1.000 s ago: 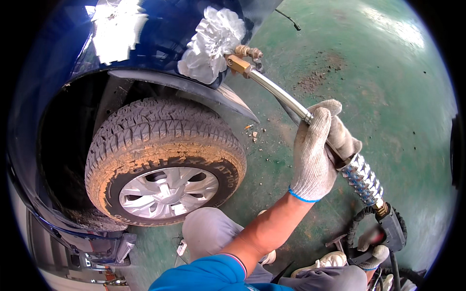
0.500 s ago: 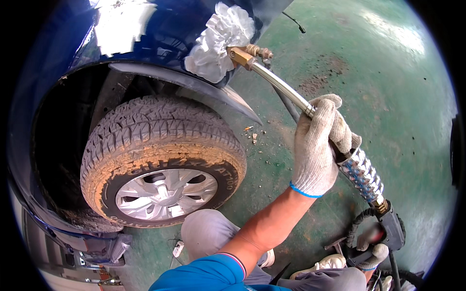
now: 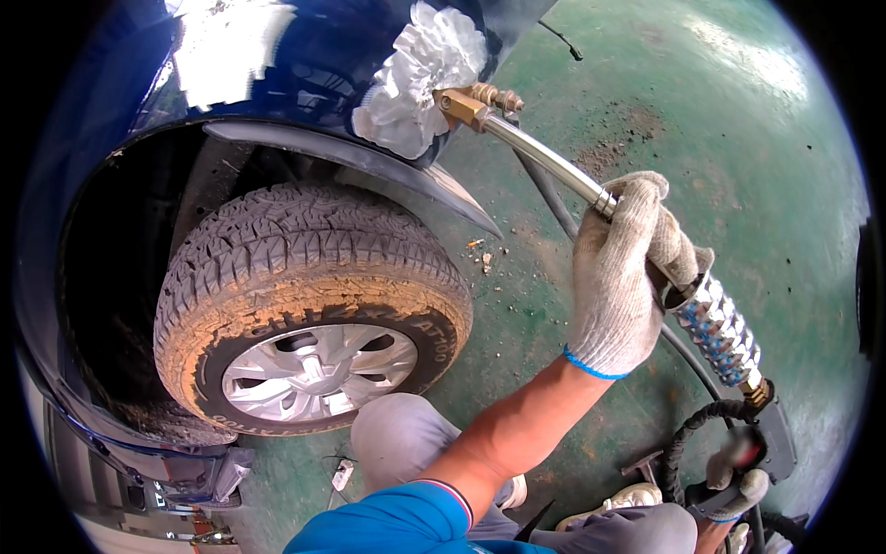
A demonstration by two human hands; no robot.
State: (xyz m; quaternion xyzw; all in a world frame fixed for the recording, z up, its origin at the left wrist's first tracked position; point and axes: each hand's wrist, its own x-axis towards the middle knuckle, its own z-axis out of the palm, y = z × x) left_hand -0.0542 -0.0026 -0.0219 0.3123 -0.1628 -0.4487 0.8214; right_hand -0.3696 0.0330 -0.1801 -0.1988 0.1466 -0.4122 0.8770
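Note:
My left hand (image 3: 618, 286), in a white knit glove with a blue cuff, is wrapped round the shaft of a slide-hammer dent puller (image 3: 720, 332), between its bright rod and its silver studded sleeve. At the lower right, my gloved right hand (image 3: 736, 497) grips the black pistol handle (image 3: 773, 439) at the tool's rear; the handle partly covers the fingers. The brass head (image 3: 464, 108) at the front end meets the blue car panel (image 3: 323, 88) at a bare, sanded metal patch (image 3: 415, 78). Whether its tip is fixed to the metal is hidden.
A muddy tyre (image 3: 314, 258) with a silver wheel rim (image 3: 323, 374) sits in the dark wheel arch. A second whitish patch (image 3: 231, 55) marks the panel farther left. Behind the tool runs a dark cable (image 3: 549, 198). A hammer-like tool (image 3: 641, 463) lies near my shoe (image 3: 628, 499) on the green floor.
Both hands and the tool's rear have moved to the right, the handle a little downward too. The brass head stays at the bare patch, and both grips hold.

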